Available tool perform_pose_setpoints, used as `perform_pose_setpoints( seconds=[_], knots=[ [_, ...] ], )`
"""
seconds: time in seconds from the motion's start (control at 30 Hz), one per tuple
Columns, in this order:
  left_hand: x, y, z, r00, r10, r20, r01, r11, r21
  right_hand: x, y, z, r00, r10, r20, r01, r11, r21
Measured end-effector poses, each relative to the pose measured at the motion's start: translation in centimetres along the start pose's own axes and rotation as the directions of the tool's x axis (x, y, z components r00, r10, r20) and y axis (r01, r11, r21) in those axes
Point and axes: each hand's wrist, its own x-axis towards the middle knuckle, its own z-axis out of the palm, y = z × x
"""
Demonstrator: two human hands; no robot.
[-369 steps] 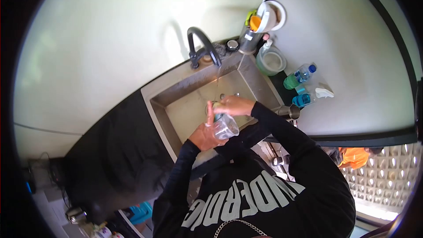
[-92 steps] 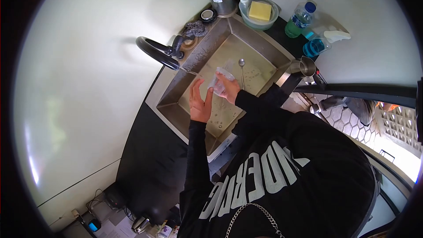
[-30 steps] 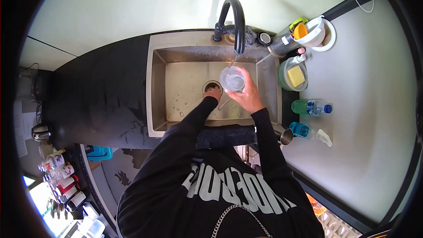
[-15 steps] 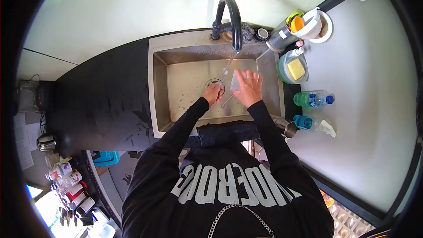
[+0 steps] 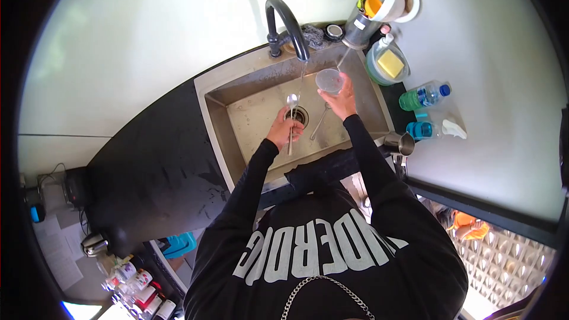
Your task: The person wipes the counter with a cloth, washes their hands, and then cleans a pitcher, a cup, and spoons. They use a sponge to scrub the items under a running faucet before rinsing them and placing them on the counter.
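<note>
Over the drain of the metal sink [image 5: 210,136], my left hand [image 5: 284,130] is closed round a spoon [image 5: 292,100] whose bowl points toward the faucet. My right hand [image 5: 340,99] grips a clear plastic cup [image 5: 329,81] by its side, to the right of the water stream. Water runs down from the black faucet [image 5: 289,21] between the two hands. Another spoon [image 5: 320,122] lies on the sink floor below my right hand.
Right of the sink are a container with a yellow sponge [image 5: 390,64], a green-labelled bottle [image 5: 424,95], a spray bottle [image 5: 422,130] and a metal pitcher [image 5: 399,143]. A dark cloth [image 5: 323,170] hangs over the front edge. A person in orange [image 5: 469,226] shows at lower right.
The view has turned. My right hand has lifted the cup, now with its round face showing. The spoon in my left hand now shows clearly, with its bowl up.
</note>
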Motion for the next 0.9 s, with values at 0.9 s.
perform_pose_setpoints(
  seconds=[0.9],
  knots=[
    [5.6,1.3,1.5,0.979,0.185,0.089,-0.204,0.927,0.316,3.8,7.1,2.4,0.928,0.33,0.173,-0.279,0.923,-0.264]
  ],
)
